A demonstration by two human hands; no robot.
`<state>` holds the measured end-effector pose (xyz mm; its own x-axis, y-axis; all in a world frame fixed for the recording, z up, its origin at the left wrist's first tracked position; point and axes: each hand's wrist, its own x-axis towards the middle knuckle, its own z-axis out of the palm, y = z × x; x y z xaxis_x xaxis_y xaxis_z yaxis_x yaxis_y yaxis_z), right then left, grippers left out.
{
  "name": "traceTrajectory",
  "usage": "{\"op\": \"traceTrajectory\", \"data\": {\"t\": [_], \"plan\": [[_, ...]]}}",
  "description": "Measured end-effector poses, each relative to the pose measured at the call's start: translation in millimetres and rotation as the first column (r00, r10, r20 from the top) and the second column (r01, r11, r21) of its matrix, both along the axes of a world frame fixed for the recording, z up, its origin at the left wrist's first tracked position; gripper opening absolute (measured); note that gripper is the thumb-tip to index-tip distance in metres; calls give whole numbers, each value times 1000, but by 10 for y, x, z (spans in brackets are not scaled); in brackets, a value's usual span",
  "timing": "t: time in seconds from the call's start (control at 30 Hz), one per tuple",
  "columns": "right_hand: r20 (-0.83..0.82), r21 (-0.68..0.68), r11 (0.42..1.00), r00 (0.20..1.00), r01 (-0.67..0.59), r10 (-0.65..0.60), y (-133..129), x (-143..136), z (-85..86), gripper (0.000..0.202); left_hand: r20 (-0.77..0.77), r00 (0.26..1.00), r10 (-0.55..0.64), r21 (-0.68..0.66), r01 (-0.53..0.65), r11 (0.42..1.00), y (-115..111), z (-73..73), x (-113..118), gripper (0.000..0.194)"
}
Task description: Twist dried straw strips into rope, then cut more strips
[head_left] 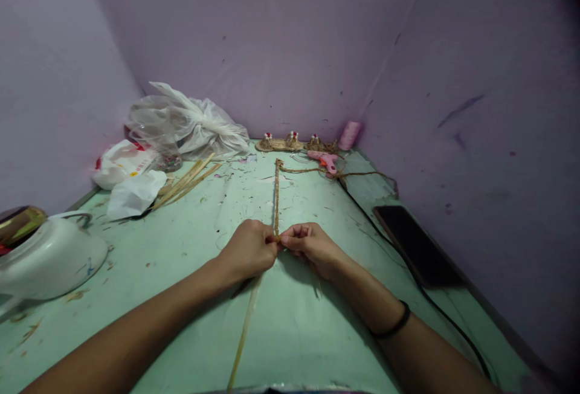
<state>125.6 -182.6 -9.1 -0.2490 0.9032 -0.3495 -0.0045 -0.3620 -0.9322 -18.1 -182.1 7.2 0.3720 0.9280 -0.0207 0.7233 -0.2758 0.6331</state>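
A thin brown braided cord [277,197] runs down the middle of the green table [181,273]. At its near end my left hand [251,249] is closed on the cord. My right hand [312,248] pinches the same end from the right, its fingertips almost touching those of my left hand. Out from beneath my left hand a flat pale strip [244,336] reaches toward the table's front edge. From the cord's far end a loose brown strand [301,170] trails to the right.
Plastic bags [203,125] and dry strips [188,181] lie back left, a white pot [54,261] at left. Small woven pieces [278,143], a pink spool [350,135] and a pink glue gun [326,161] sit at the back. A phone [417,246] and black cable [446,318] lie right.
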Motion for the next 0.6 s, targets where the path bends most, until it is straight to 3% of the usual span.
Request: {"op": "traceTrajectory", "data": {"t": [0.27, 0.37, 0.5, 0.6], "plan": [[40, 5, 998, 998, 55, -55, -9, -20, -34, 9, -60, 998, 25, 55, -22, 998, -1, -59, 21, 21], [32, -1, 997, 996, 81, -81, -11, -32, -25, 9, -67, 998, 16, 40, -14, 999, 14, -18, 3, 22], [33, -31, 994, 994, 106, -105, -10, -57, -6, 5, -26, 999, -45, -157, 40, 987, 129, 139, -83, 20], [42, -51, 992, 993, 112, -110, -9, -69, 2, 3, -2, 1000, 31, -313, -30, 949, 167, 220, -95, 18]]}}
